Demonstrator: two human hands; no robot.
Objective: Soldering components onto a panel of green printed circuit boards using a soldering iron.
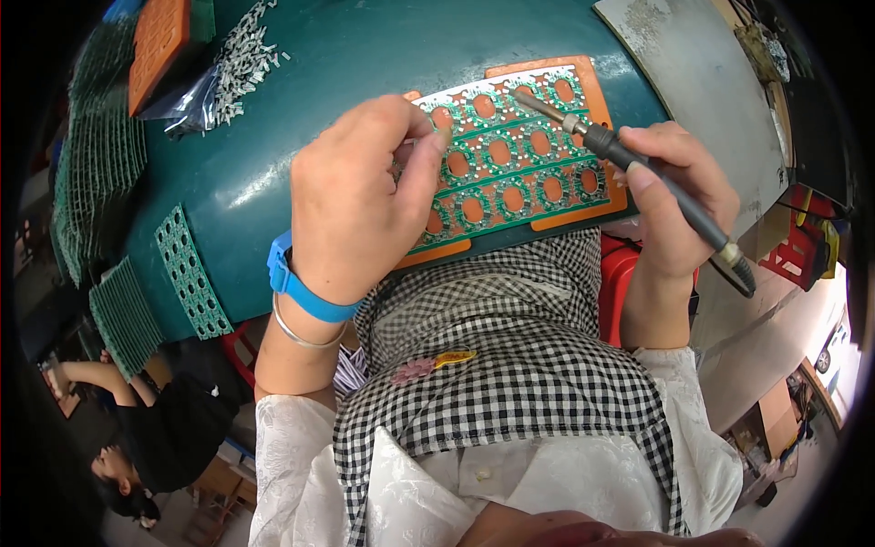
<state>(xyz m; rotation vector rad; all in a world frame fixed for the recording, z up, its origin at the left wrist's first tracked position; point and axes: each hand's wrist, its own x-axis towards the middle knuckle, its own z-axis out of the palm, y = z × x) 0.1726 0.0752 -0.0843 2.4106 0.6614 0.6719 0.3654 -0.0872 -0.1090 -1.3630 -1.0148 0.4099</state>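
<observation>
Right hand [679, 196]: closed around a soldering iron [638, 169], held like a pen; metal tip rests on the upper rows of the circuit board panel [515, 159].
Left hand [360, 196]: fingers pinched together at the panel's left edge; whether anything sits between the fingertips cannot be told. Blue wristband [296, 283] and thin bangle [296, 333] on the wrist.
Panel: green, oval cut-outs, lying in an orange frame [597, 91] on the teal table [273, 155].
Further left: green perforated strip [190, 273], stacked green boards [96, 164], clear bag of small metal parts [228, 77].
</observation>
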